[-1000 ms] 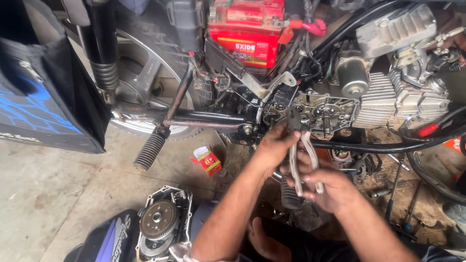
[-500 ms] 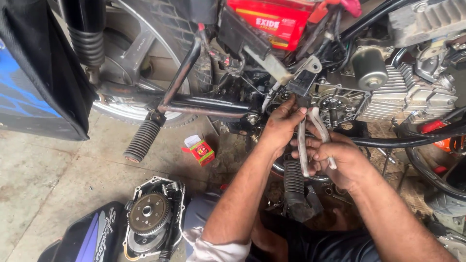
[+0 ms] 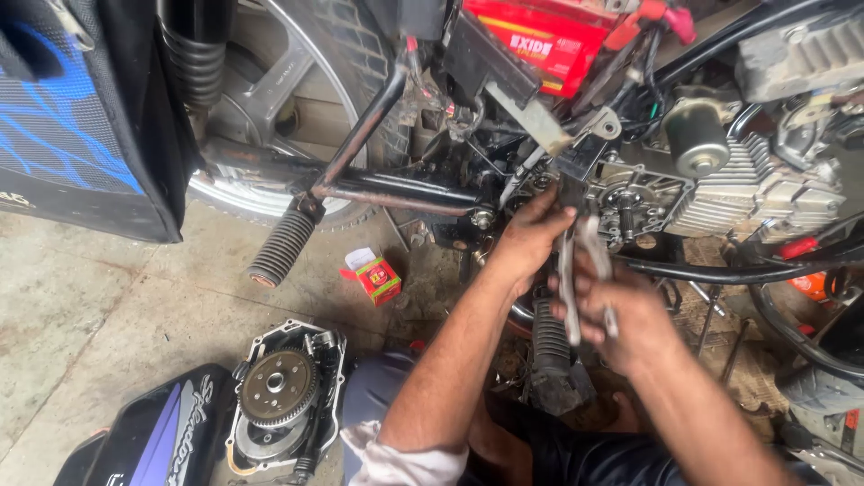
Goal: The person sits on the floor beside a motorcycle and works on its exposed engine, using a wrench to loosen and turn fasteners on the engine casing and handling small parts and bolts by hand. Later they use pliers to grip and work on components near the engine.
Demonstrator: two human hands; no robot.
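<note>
I am crouched by a motorcycle with its engine side cover off. My right hand (image 3: pixel 621 310) grips the two metal handles of a pair of pliers (image 3: pixel 583 270), whose jaws point up at the open crankcase (image 3: pixel 630 211). My left hand (image 3: pixel 531 238) reaches up beside the pliers, fingers resting on the dark bracket at the edge of the crankcase. The pliers' tip is partly hidden behind my left fingers.
A removed clutch cover with a gear (image 3: pixel 283 391) lies on the concrete floor at lower left. A small red box (image 3: pixel 376 277) sits near the ribbed footpeg (image 3: pixel 281 247). A red battery (image 3: pixel 540 36) sits in the frame above. The rear wheel (image 3: pixel 270 108) stands at left.
The view has shifted down and closer. Both hands stayed together at the crankcase, the right one still on the pliers.
</note>
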